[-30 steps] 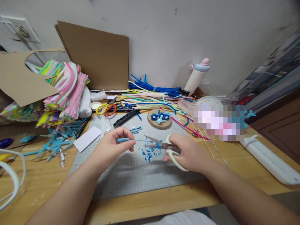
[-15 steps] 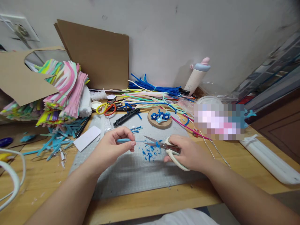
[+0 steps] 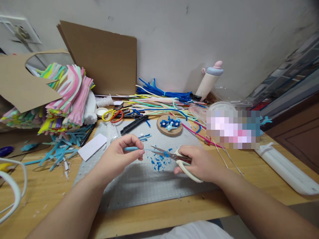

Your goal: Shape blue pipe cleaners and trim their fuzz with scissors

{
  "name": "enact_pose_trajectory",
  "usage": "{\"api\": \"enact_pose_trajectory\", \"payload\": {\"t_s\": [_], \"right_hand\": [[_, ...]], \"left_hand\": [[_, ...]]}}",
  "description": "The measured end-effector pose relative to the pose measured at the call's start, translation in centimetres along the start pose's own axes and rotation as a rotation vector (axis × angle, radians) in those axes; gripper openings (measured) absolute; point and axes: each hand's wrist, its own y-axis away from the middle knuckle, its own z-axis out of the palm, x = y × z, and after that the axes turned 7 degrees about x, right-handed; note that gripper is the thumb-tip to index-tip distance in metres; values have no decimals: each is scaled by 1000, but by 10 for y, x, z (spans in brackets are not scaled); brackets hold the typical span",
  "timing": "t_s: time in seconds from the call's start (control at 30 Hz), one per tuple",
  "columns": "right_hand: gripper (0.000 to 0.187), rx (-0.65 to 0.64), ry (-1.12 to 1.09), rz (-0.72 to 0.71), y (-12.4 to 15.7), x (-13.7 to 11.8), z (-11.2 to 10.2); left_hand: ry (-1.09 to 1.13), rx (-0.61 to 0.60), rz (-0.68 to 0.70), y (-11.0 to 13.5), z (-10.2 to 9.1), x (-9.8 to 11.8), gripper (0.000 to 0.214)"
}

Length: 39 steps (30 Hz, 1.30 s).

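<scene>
Between the thumb and fingers of my left hand (image 3: 128, 151) is a light blue pipe cleaner (image 3: 130, 149), its thin bare end pointing right. My right hand (image 3: 196, 162) grips white-handled scissors (image 3: 171, 154), whose blades are slightly parted and point left at that thin end. Whether the blades touch it I cannot tell. Blue fuzz clippings (image 3: 158, 164) lie scattered on the grey cutting mat (image 3: 139, 189) beneath the blades. Behind them, blue pipe-cleaner flowers (image 3: 170, 122) with white centres rest on a round cardboard disc (image 3: 171, 132).
Loose coloured pipe cleaners (image 3: 159, 101) spread along the wall, with orange-and-yellow-handled scissors (image 3: 113, 115) at their left. A black utility knife (image 3: 134, 124) lies on the mat's far edge. Pink bundles (image 3: 77, 89) fill the left, and a tilted bottle (image 3: 210, 81) stands at the back.
The scissor blades have closed a little and shifted very slightly left. My left hand and the pipe cleaner stay almost where they were.
</scene>
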Motion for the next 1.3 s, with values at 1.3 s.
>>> {"api": "enact_pose_trajectory", "payload": {"t_s": [1.3], "right_hand": [[25,152,-2,-35,3,-5,-4]], "left_hand": [[47,169,72,-1,1,-4,14]]}}
